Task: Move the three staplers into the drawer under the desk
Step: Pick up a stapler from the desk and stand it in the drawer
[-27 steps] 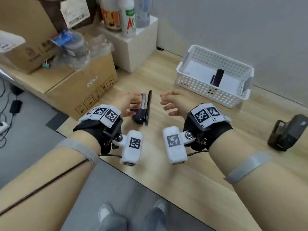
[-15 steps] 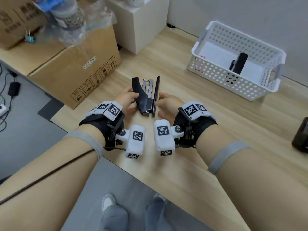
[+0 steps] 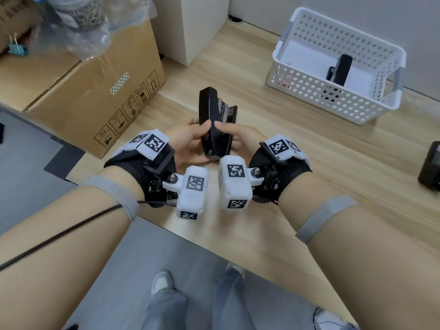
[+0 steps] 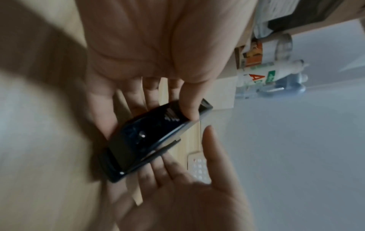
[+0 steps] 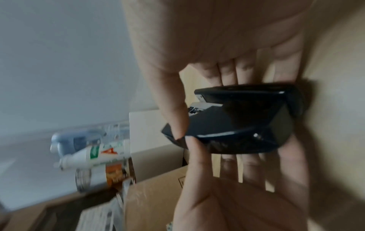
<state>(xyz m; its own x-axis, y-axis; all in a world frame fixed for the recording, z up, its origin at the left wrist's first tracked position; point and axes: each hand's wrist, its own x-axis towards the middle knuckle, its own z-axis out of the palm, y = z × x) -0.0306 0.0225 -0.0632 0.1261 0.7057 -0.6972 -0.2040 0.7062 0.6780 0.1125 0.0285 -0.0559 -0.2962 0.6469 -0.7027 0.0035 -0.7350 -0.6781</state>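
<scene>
A black stapler stands on end just above the wooden desk, held between both hands. My left hand grips its left side, thumb on the top arm. My right hand holds the right side, thumb at the tip and fingers behind the stapler's body. A second black stapler leans inside the white perforated basket. A third dark stapler lies at the desk's right edge, partly cut off by the frame.
A cardboard box stands left of the desk with a clear plastic bag on top. A white cabinet sits behind it. The desk's front edge runs under my wrists, with grey floor and my feet below.
The stapler lay splayed open on the desk; both hands have closed round it, folded its arms nearly together and raised it upright. The view has shifted nearer the desk.
</scene>
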